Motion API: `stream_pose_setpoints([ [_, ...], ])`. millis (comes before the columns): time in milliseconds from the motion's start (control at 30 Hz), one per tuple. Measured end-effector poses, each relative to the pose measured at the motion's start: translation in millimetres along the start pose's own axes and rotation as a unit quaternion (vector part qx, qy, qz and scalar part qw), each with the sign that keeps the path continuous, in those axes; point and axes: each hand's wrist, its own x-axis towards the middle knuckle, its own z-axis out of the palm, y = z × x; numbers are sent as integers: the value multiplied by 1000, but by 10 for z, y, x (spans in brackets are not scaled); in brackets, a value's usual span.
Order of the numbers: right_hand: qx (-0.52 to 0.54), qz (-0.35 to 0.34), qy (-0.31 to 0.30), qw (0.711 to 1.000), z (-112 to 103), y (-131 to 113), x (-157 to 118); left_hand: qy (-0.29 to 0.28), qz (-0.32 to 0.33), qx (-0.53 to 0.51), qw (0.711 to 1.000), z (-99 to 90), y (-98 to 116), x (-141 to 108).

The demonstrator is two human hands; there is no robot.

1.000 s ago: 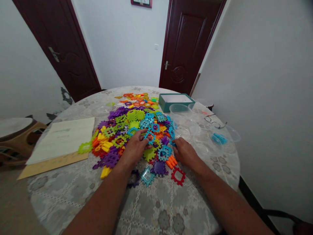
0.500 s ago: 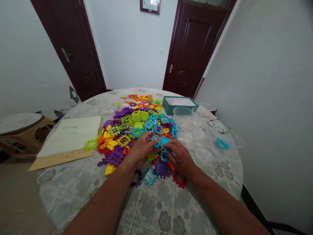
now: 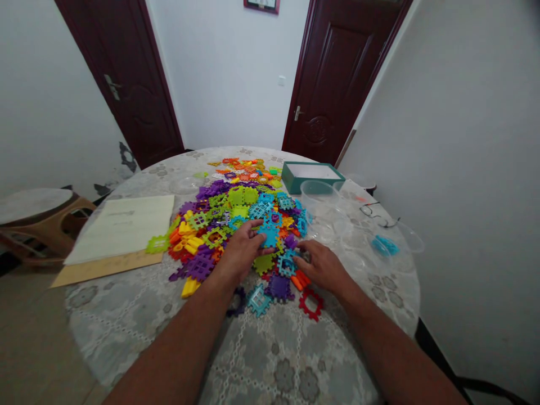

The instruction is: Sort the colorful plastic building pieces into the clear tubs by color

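1 stool [image 3: 34, 203] stands at 9 o'clock from the pile of plastic pieces [image 3: 239, 198], beyond the table [image 3: 160, 349]. Nearer, also at 9 o'clock, lie a pale sheet [image 3: 122, 228] and, along its near edge, a tan strip [image 3: 105, 268]. A lime frame [image 3: 157, 244] pokes out beside them. At the pile's 6 o'clock side, the left hand [image 3: 239, 254] pinches a solid blue panel [image 3: 269, 236] between thumb and fingers, over the pile. A teal frame [image 3: 259, 300] lies at 6 o'clock. At 5 o'clock are orange tubes [image 3: 299, 280] and a red frame [image 3: 311, 304]. At 4 o'clock, the right hand [image 3: 320, 264] has curled fingers, narrowly parted, near a blue frame [image 3: 287, 263]; I cannot tell whether it holds anything. The green box [image 3: 295, 181] sits at 1 o'clock, clear tubs [image 3: 317, 197] at 2, glasses [image 3: 379, 218] at 3.
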Motion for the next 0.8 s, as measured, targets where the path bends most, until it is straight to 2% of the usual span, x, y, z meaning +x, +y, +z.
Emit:
stream_pose_setpoints([
  [67,-7,22,-32,999,18,-3,-2,-5,-5,-16,1000,6,5,-3],
  [167,-3,43,-49,998,46,-60,13,-17,-14,-27,999,7,-11,0],
  [300,4,58,-2,998,101,-99,20,-31,-20,-43,998,-7,-35,6],
  [400,1,13,28,1000,122,-100,-6,-42,-23,-54,997,-14,-50,15],
  [500,2,-39,-13,999,102,-121,-42,-38,-20,-51,998,-13,-70,29],
  [600,14,-52,-48,997,78,-148,-56,-34,-19,-54,998,-11,-86,36],
  [700,77,-47,-39,995,80,-136,-31,-38,-20,-55,998,-15,-86,29],
  [800,183,-3,-17,983,91,-92,20,-37,-19,-44,998,-19,-81,23],
])
